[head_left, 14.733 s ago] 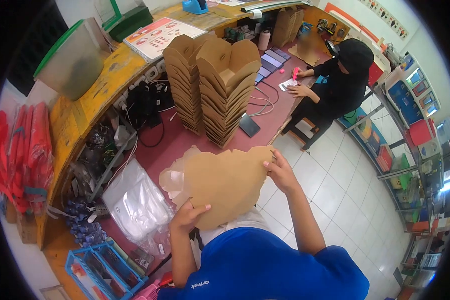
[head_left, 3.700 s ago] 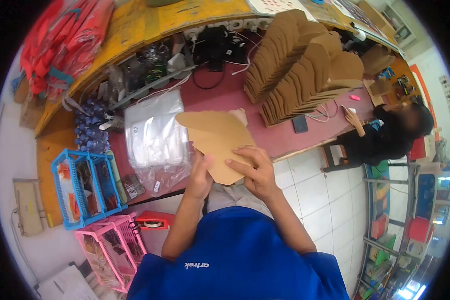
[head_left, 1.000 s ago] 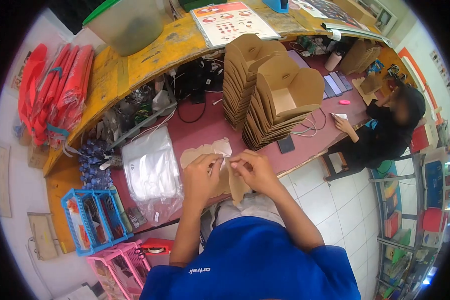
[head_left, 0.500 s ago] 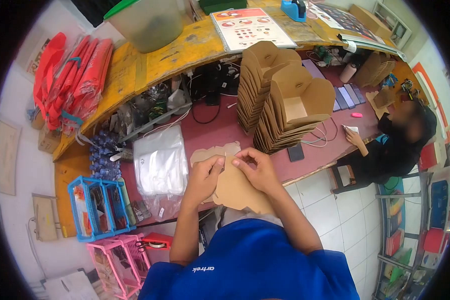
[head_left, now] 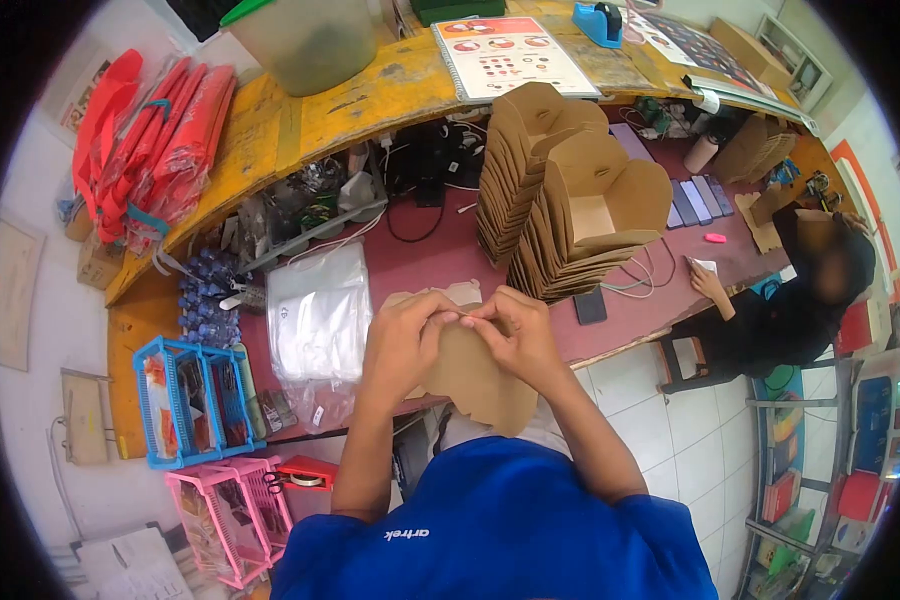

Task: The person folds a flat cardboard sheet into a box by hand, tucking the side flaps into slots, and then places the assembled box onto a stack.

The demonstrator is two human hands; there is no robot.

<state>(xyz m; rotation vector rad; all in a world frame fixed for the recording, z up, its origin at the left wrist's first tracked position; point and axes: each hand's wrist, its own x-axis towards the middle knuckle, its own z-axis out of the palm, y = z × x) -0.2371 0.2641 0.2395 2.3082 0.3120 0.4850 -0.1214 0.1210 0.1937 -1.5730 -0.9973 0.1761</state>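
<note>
A flat brown cardboard piece (head_left: 475, 375) hangs between my two hands, over the front edge of the desk. My left hand (head_left: 410, 335) pinches its top edge from the left. Close beside it, my right hand (head_left: 515, 335) pinches the same edge, thumbs and fingertips almost touching. More flat cardboard (head_left: 462, 292) lies on the red desk behind my hands. Tall nested stacks of folded cardboard boxes (head_left: 595, 200) stand just behind and to the right. To the left lies a pile of clear plastic bags (head_left: 320, 315).
Blue basket (head_left: 198, 405) and pink basket (head_left: 228, 520) stand at lower left. A phone (head_left: 590, 306) lies right of my hands. Another person (head_left: 815, 290) sits at the right, one hand on the desk. Red bags (head_left: 155, 135) and a green-lidded tub (head_left: 305, 45) are on the yellow shelf.
Both hands have come closer together along the cardboard's top edge. The cardboard has tilted, and its surface looks darker now.
</note>
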